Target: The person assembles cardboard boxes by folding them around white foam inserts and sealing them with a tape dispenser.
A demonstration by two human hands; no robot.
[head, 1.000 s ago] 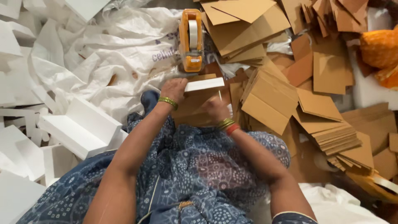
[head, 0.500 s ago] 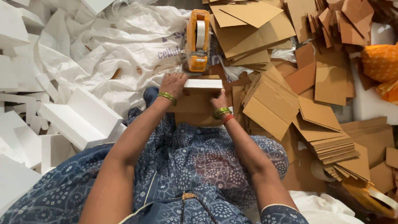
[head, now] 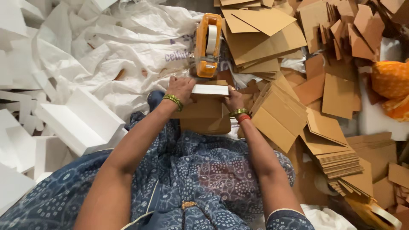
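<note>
A small brown cardboard box is sitting a little above the middle of the frame, on the lap of blue patterned cloth, its long side running left to right and its plain front face turned toward the camera. A flat white foam slab is lying level across the box's open top, just below the orange tape dispenser. The slab is thin and rectangular, spanning most of the box's width, its edges clean and straight.
</note>
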